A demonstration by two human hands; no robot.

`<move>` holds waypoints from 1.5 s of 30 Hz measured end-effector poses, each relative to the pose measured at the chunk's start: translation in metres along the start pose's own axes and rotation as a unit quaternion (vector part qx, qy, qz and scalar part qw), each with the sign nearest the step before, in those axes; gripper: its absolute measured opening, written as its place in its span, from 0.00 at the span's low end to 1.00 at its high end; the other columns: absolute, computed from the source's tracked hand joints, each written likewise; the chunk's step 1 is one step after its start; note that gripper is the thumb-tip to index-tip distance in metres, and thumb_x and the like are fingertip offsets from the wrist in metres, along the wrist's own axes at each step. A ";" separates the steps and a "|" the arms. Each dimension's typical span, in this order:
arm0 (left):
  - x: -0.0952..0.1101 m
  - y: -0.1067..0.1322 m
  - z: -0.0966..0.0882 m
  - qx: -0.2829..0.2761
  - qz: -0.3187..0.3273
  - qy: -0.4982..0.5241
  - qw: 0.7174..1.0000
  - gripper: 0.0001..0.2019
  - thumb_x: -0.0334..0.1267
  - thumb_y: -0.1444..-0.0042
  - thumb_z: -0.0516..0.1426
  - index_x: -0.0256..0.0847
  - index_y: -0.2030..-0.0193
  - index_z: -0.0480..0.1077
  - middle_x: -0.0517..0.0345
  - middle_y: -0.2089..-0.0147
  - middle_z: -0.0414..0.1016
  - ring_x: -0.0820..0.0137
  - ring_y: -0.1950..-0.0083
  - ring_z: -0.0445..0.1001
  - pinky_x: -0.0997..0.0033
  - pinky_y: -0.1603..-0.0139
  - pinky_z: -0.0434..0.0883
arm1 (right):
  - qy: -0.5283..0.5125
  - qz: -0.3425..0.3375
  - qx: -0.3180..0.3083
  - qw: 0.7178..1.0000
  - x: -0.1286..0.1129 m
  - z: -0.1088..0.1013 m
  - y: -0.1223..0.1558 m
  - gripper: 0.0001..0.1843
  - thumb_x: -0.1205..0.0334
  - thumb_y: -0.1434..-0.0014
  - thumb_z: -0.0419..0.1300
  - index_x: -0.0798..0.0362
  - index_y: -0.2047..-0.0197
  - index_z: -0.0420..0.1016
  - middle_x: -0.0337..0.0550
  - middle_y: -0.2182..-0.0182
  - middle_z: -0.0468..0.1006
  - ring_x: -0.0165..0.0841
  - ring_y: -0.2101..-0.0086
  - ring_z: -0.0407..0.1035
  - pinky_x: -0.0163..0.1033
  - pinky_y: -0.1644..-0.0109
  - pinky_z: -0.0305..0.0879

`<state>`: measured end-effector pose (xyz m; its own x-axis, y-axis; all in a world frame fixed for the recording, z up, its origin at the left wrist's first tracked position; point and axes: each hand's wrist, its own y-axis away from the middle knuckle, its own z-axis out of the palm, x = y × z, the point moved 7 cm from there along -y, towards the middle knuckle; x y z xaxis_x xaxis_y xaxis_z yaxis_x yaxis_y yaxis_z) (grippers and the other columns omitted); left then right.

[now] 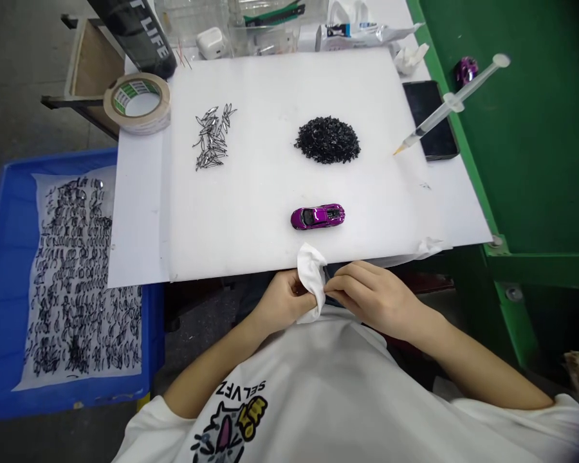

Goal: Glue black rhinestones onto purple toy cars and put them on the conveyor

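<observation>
While the left hand [280, 301] and right hand [374, 297] grip a crumpled white cloth [312, 273], their fingers are clamped on it from either side, just in front of a purple toy car [317, 217]. That car stands on a white sheet [222, 218] near its front edge. Beyond the car lies a heap of small black parts [327, 140], with a loose cluster of slender black-and-metal pieces [213, 136] farther left. Farther off to the car's right, a syringe [429, 123] lies over a black phone [437, 145]. Well left of the car, a blue tray [9, 270] holds rows of black pieces [77, 276].
</observation>
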<state>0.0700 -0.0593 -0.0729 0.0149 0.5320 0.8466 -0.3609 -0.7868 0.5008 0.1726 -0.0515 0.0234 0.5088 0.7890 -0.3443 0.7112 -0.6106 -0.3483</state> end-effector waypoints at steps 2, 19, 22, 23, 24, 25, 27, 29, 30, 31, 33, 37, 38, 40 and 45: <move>0.007 0.009 -0.005 0.008 0.003 -0.057 0.998 0.04 0.35 0.54 0.55 0.37 0.72 0.67 0.62 0.74 0.68 0.73 0.72 0.66 0.75 0.72 0.62 | -0.025 0.048 0.010 0.998 0.012 -0.015 0.003 0.03 0.72 0.44 0.57 0.56 0.66 0.70 0.42 0.73 0.74 0.29 0.72 0.68 0.34 0.70 0.67; 0.148 -0.038 -0.030 -0.040 0.256 -0.597 0.759 0.16 0.32 0.50 0.58 0.41 0.55 0.60 0.58 0.58 0.71 0.66 0.58 0.70 0.66 0.58 0.67 | -0.369 0.311 0.166 0.860 0.087 -0.026 -0.048 0.04 0.62 0.46 0.60 0.52 0.66 0.74 0.39 0.68 0.74 0.28 0.69 0.69 0.30 0.77 0.70; 0.151 -0.040 -0.041 -0.029 0.227 -0.548 0.805 0.14 0.35 0.49 0.58 0.43 0.57 0.60 0.60 0.58 0.73 0.68 0.60 0.71 0.68 0.61 0.67 | -0.412 0.343 0.119 0.836 0.093 -0.011 -0.052 0.07 0.60 0.46 0.60 0.54 0.65 0.74 0.40 0.68 0.76 0.26 0.71 0.69 0.30 0.76 0.71; 0.151 -0.040 -0.044 -0.028 0.216 -0.527 0.822 0.13 0.36 0.48 0.58 0.43 0.57 0.60 0.61 0.58 0.74 0.70 0.61 0.71 0.70 0.62 0.67 | -0.420 0.353 0.113 0.828 0.095 -0.008 -0.053 0.07 0.60 0.46 0.61 0.54 0.65 0.74 0.40 0.68 0.76 0.26 0.72 0.69 0.30 0.75 0.71; 0.150 -0.040 -0.047 -0.027 0.207 -0.507 0.836 0.13 0.37 0.48 0.58 0.43 0.57 0.61 0.62 0.58 0.74 0.71 0.61 0.72 0.71 0.62 0.68 | -0.426 0.363 0.113 0.821 0.098 -0.005 -0.052 0.07 0.60 0.46 0.61 0.55 0.66 0.74 0.40 0.69 0.76 0.25 0.72 0.69 0.30 0.75 0.71; 0.149 -0.040 -0.050 -0.025 0.203 -0.490 0.847 0.13 0.38 0.48 0.58 0.43 0.57 0.62 0.62 0.57 0.74 0.71 0.61 0.72 0.72 0.63 0.68 | -0.432 0.371 0.117 0.814 0.100 -0.003 -0.052 0.07 0.60 0.46 0.61 0.55 0.66 0.74 0.40 0.69 0.76 0.25 0.72 0.70 0.29 0.74 0.71; 0.149 -0.040 -0.052 -0.007 0.216 -0.457 0.863 0.12 0.38 0.47 0.59 0.44 0.56 0.64 0.63 0.57 0.75 0.73 0.62 0.72 0.73 0.64 0.68 | -0.442 0.382 0.126 0.802 0.102 -0.001 -0.051 0.07 0.60 0.46 0.61 0.55 0.66 0.75 0.40 0.70 0.77 0.26 0.71 0.70 0.29 0.75 0.71; 0.155 -0.036 -0.052 0.037 0.267 -0.416 0.868 0.11 0.37 0.47 0.59 0.43 0.57 0.67 0.62 0.58 0.75 0.74 0.63 0.72 0.75 0.66 0.68 | -0.449 0.387 0.129 0.795 0.103 0.000 -0.051 0.06 0.61 0.46 0.61 0.54 0.66 0.75 0.40 0.69 0.77 0.27 0.71 0.71 0.29 0.75 0.70; 0.158 -0.033 -0.052 0.061 0.299 -0.394 0.867 0.09 0.36 0.47 0.59 0.42 0.59 0.68 0.62 0.60 0.75 0.75 0.64 0.71 0.75 0.66 0.68 | -0.451 0.390 0.129 0.792 0.102 0.000 -0.050 0.05 0.61 0.46 0.61 0.53 0.66 0.75 0.40 0.69 0.77 0.27 0.70 0.71 0.29 0.75 0.71; 0.161 -0.030 -0.050 0.081 0.326 -0.377 0.863 0.07 0.35 0.47 0.59 0.41 0.61 0.69 0.62 0.62 0.75 0.75 0.65 0.71 0.76 0.67 0.68 | -0.453 0.391 0.130 0.790 0.102 0.000 -0.049 0.05 0.61 0.46 0.61 0.52 0.66 0.75 0.40 0.69 0.77 0.27 0.70 0.71 0.29 0.74 0.71; 0.163 -0.026 -0.046 0.100 0.359 -0.360 0.855 0.04 0.32 0.47 0.58 0.41 0.64 0.70 0.63 0.65 0.75 0.76 0.66 0.71 0.77 0.67 0.69 | -0.456 0.391 0.131 0.789 0.101 0.000 -0.049 0.04 0.61 0.46 0.61 0.52 0.66 0.75 0.39 0.68 0.78 0.27 0.70 0.71 0.30 0.74 0.72; 0.164 -0.024 -0.041 0.115 0.364 -0.366 0.849 0.03 0.29 0.47 0.58 0.41 0.66 0.70 0.65 0.68 0.75 0.77 0.69 0.71 0.77 0.69 0.68 | -0.451 0.388 0.131 0.793 0.099 -0.001 -0.048 0.04 0.61 0.47 0.61 0.51 0.67 0.75 0.39 0.68 0.78 0.28 0.70 0.72 0.31 0.74 0.72; 0.164 -0.023 -0.041 0.121 0.364 -0.365 0.848 0.03 0.29 0.48 0.58 0.41 0.67 0.70 0.65 0.69 0.75 0.77 0.69 0.70 0.76 0.70 0.68 | -0.447 0.387 0.130 0.796 0.099 -0.001 -0.048 0.04 0.61 0.47 0.61 0.51 0.66 0.75 0.39 0.68 0.78 0.27 0.70 0.72 0.30 0.74 0.72; 0.164 -0.022 -0.042 0.129 0.366 -0.363 0.847 0.05 0.28 0.49 0.58 0.41 0.68 0.69 0.66 0.70 0.74 0.77 0.69 0.70 0.76 0.70 0.67 | -0.441 0.382 0.132 0.801 0.098 -0.002 -0.048 0.05 0.62 0.47 0.61 0.51 0.65 0.75 0.38 0.68 0.78 0.27 0.70 0.72 0.30 0.73 0.73; 0.159 -0.021 -0.042 0.126 0.347 -0.406 0.836 0.08 0.24 0.52 0.58 0.41 0.70 0.67 0.68 0.72 0.72 0.78 0.69 0.67 0.77 0.69 0.66 | -0.489 0.363 0.144 0.780 0.096 -0.002 -0.047 0.08 0.58 0.43 0.58 0.49 0.59 0.72 0.39 0.65 0.79 0.31 0.62 0.74 0.29 0.73 0.73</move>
<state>0.0406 0.0544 0.0435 0.5489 -0.3871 0.7409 -0.3390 -0.9132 -0.2260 0.1883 0.0531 0.0084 0.0140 -0.1143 -0.9934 0.1980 -0.9735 0.1148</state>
